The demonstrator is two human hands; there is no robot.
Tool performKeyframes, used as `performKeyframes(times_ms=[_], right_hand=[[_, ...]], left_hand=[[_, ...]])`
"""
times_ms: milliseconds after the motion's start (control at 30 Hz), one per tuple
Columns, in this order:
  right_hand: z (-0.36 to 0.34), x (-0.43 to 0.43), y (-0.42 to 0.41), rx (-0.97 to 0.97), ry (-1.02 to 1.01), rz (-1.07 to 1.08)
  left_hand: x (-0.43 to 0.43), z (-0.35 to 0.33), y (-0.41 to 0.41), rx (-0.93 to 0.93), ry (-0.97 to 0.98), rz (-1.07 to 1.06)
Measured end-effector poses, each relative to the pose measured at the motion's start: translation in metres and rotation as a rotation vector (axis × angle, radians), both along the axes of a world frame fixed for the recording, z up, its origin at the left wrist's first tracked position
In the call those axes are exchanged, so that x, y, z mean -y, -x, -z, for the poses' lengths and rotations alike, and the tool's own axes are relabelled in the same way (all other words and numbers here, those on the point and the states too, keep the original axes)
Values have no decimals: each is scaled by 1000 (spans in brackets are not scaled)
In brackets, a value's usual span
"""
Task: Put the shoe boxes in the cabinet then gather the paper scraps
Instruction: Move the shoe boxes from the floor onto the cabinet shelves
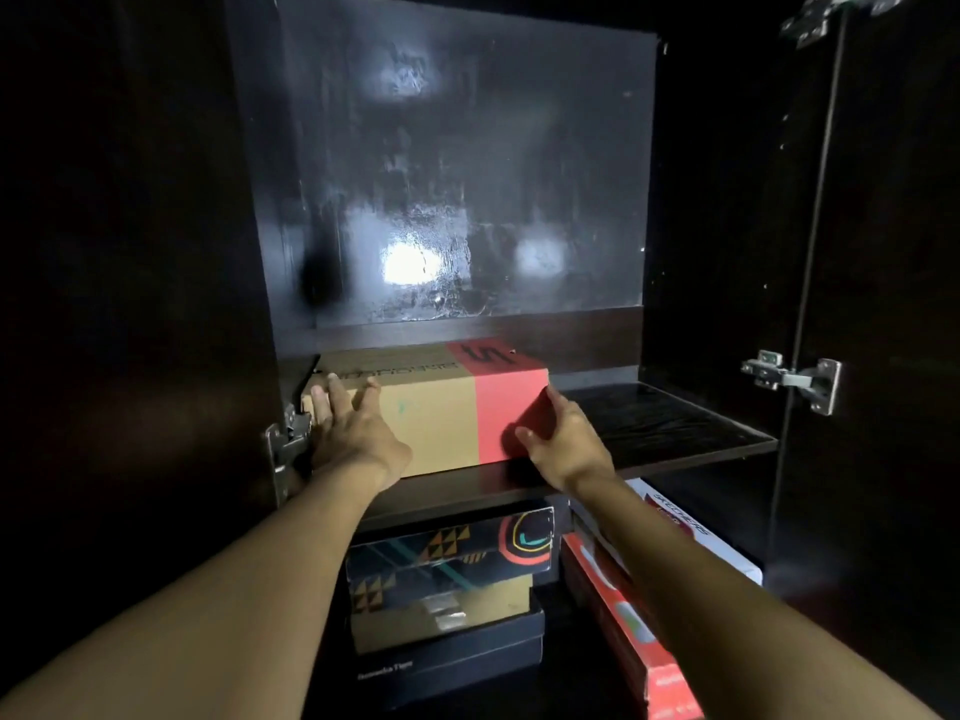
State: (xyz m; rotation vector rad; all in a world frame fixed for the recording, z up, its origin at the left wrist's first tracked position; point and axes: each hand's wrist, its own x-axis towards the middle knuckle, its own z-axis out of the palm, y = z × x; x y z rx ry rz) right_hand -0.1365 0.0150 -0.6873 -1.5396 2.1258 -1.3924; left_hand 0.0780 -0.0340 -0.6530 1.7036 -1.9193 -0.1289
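A tan shoe box with a red band (pixel 441 407) lies on the upper shelf (pixel 675 433) of a dark cabinet, at the shelf's left side. My left hand (pixel 353 428) presses flat against the box's front left, fingers spread. My right hand (pixel 558 439) grips the box's red right front corner. Below the shelf stand more shoe boxes: a black patterned box (pixel 452 550) on top of a tan box (pixel 441 610) and a black box (pixel 452 662), and to their right a red box (pixel 623 631) and a white box (pixel 691 527). No paper scraps are in view.
The cabinet's right door (pixel 883 304) stands open, with a metal hinge (pixel 795 379) at shelf height. Another hinge (pixel 285 444) sits at the left wall beside my left hand. The right half of the upper shelf is bare. The glossy back panel (pixel 457 174) reflects light.
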Motion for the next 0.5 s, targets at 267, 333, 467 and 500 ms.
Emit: performKeyframes(times_ms=[267,333,467,500], right_hand=[[40,-134,29,44,156,15],[61,-191,38,135,152,48],[104,-306,51,201,136,245],[115,-331,55,199,131,311]], left_hand=[[-94,45,66,-208,197,355],[-132,66,89,-398,19,572],[-210,120,135,-516,-201,874],[-229,131,147,-510,-248,937]])
